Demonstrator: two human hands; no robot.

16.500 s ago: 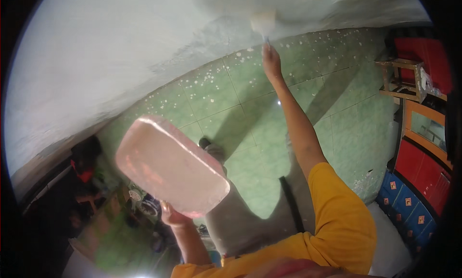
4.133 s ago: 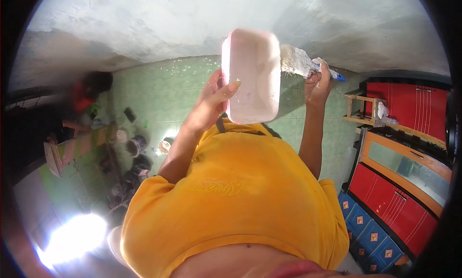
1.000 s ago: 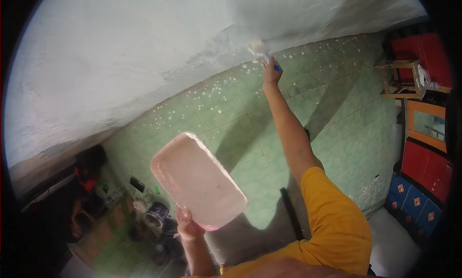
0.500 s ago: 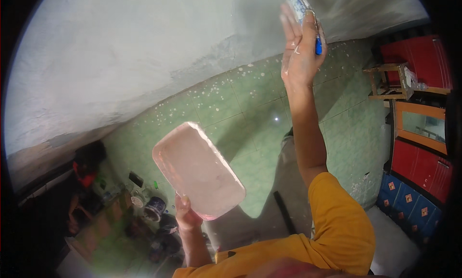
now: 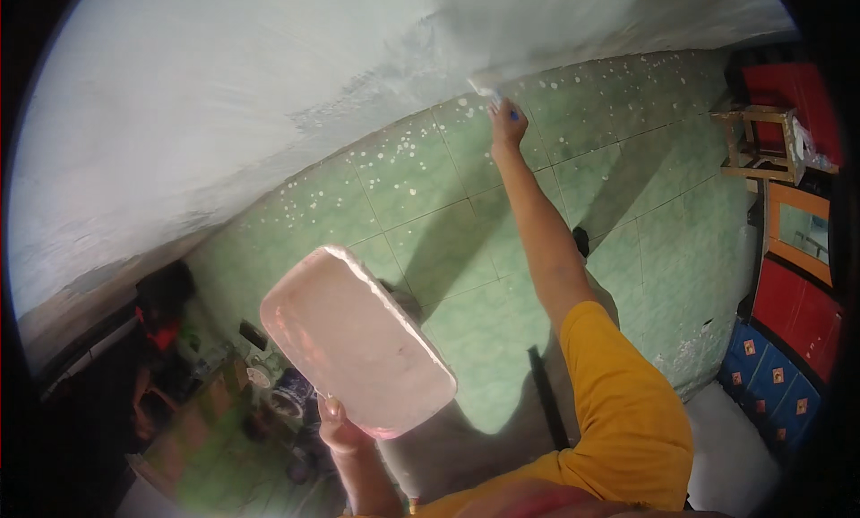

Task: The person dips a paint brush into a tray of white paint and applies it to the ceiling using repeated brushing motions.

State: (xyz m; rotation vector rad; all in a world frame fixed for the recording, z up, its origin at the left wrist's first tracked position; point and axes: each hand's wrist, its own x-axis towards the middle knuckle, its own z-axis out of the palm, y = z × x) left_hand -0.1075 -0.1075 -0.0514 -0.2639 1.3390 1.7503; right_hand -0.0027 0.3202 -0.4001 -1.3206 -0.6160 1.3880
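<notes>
My left hand (image 5: 340, 428) grips the near left edge of a pinkish rectangular tub (image 5: 358, 343) with rounded corners; white paint coats its right rim. My thumb lies over the edge, and the fingers behind are hidden. With the arm stretched far forward, my right hand (image 5: 508, 128) is closed round the blue handle of a paintbrush (image 5: 488, 90). The brush's pale, paint-covered head is at the lower part of the white-grey wall (image 5: 224, 97), close to the floor; whether it touches cannot be made out.
Green floor tiles (image 5: 421, 186) carry many white paint spots along the wall. A small wooden stool (image 5: 761, 142) stands at the far right, by red and blue cabinet panels (image 5: 797, 303). At lower left are a dark paint can (image 5: 291, 392) and assorted clutter.
My right hand has swung down and left with the brush, from high on the wall to near its base. The tub, still in my left hand, has shifted slightly left and nearer.
</notes>
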